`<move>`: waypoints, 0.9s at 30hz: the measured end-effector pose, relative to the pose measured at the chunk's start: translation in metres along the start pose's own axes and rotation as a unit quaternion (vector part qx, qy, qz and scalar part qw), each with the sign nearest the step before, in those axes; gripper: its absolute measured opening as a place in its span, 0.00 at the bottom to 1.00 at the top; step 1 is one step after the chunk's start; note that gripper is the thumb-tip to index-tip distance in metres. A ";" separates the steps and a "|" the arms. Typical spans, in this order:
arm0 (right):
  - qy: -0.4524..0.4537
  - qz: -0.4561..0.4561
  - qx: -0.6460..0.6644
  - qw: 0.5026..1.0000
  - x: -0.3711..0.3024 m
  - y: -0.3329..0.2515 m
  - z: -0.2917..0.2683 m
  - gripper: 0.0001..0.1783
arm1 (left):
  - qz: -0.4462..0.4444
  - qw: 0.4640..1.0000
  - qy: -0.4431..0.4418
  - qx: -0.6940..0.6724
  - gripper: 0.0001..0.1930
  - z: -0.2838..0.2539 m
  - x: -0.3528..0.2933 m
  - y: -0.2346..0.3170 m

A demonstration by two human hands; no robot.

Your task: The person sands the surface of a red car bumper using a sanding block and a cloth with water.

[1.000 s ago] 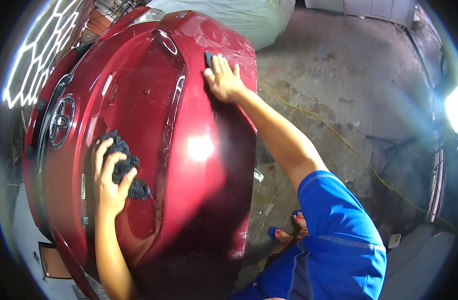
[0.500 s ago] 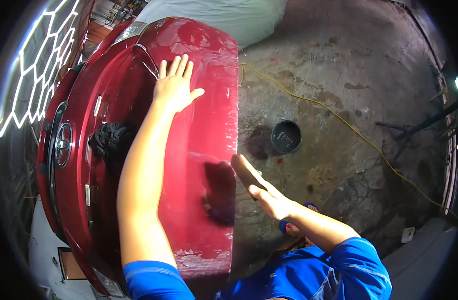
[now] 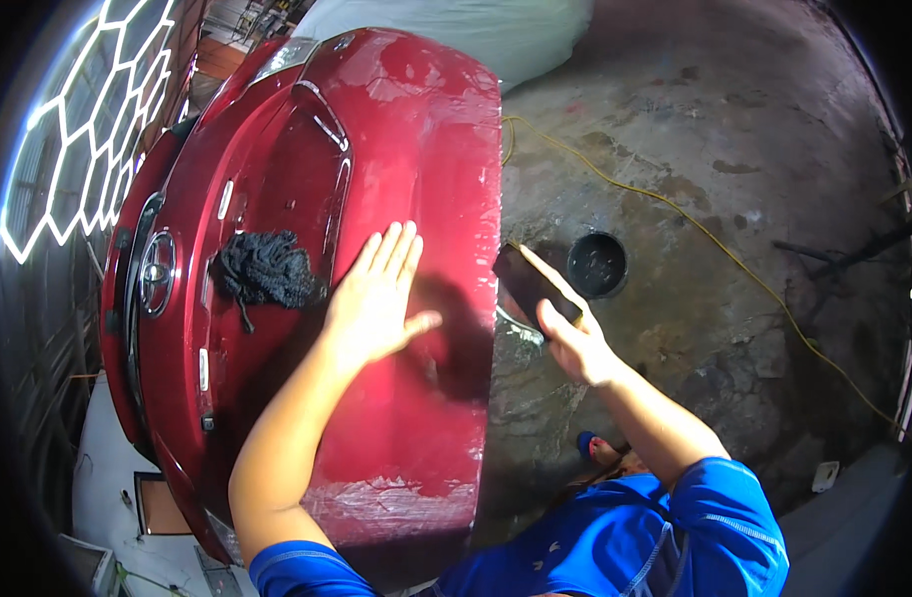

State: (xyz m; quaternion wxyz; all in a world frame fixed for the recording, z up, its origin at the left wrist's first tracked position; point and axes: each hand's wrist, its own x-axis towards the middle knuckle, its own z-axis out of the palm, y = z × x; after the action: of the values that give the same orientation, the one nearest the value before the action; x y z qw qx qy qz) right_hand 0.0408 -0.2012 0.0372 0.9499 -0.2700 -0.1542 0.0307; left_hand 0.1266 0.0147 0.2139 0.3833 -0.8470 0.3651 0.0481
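Note:
The red car bumper runs up the middle of the view, wet-looking, with whitish streaks at its near and far parts. On its painted top lies my left hand, palm down, fingers stretched and thumb out, holding nothing. My right hand is at the bumper's right edge, wrapped round a dark flat rectangular pad, thumb on one face. Whether the pad touches the edge I cannot tell. A bunched black cloth rests on the car left of my left hand.
A black bucket stands on the stained concrete floor right of the bumper. The yellow cord curves across that floor. Beyond the car hangs a pale cover; dark metal bars are at the far right.
My left hand has slid along the bumper toward me. My right hand has moved slightly away from me, and the pad's face shows more. The whole view has shifted a little.

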 end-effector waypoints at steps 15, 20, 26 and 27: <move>-0.021 -0.173 -0.738 0.652 0.135 0.061 0.047 0.40 | -0.026 0.997 -0.056 -0.046 0.47 0.002 -0.194 0.082; -0.005 -0.167 -0.735 0.657 0.098 0.092 0.085 0.41 | -0.078 0.992 -0.053 -0.085 0.48 0.007 -0.194 0.080; -0.039 -0.209 -0.767 0.606 0.091 0.089 0.091 0.44 | -0.128 0.979 0.079 -0.134 0.42 0.012 -0.192 0.067; -0.022 -0.199 -0.752 0.628 0.130 0.081 0.081 0.43 | -0.116 0.981 0.100 -0.115 0.41 0.012 -0.189 0.063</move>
State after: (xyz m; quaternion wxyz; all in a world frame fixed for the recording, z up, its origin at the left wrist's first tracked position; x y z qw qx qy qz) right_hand 0.1418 -0.0730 0.0963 0.3965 -0.8526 -0.1945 -0.2793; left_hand -0.0501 0.1051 0.2357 0.2481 -0.9225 0.2929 -0.0405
